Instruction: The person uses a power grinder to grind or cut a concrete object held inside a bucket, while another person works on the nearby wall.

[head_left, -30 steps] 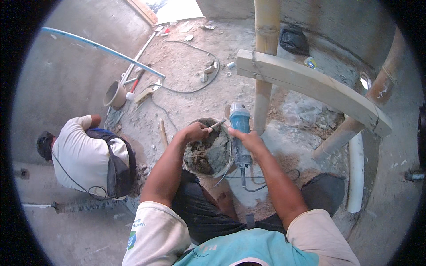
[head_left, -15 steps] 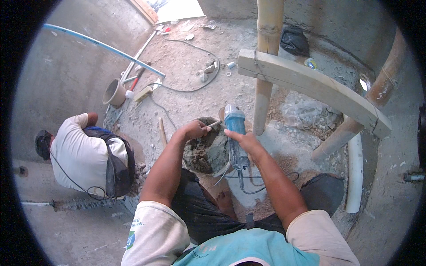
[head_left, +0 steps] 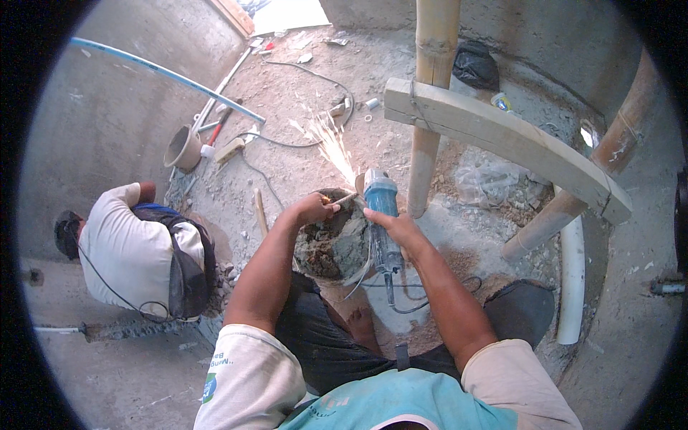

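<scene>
My right hand [head_left: 398, 231] grips a blue angle grinder [head_left: 381, 203], its disc at the tip of a thin rod [head_left: 347, 198] held in my left hand [head_left: 318, 209]. A bright spray of sparks [head_left: 333, 147] shoots up and away from the disc. Below both hands sits a bucket holding grey wet mortar [head_left: 327, 251], beside the grinder's cord.
A co-worker [head_left: 136, 254] crouches at left. A bamboo post [head_left: 428, 179] and timber beam [head_left: 502, 129] stand at right, near a white pipe [head_left: 570, 287]. A tub [head_left: 180, 149], blue pipe [head_left: 158, 75], loose cable and rubble lie around the floor and walls.
Sparks now fly from the grinder's disc where there were none. The grinder has shifted slightly left since a second ago; my left hand stays nearly still on the rod.
</scene>
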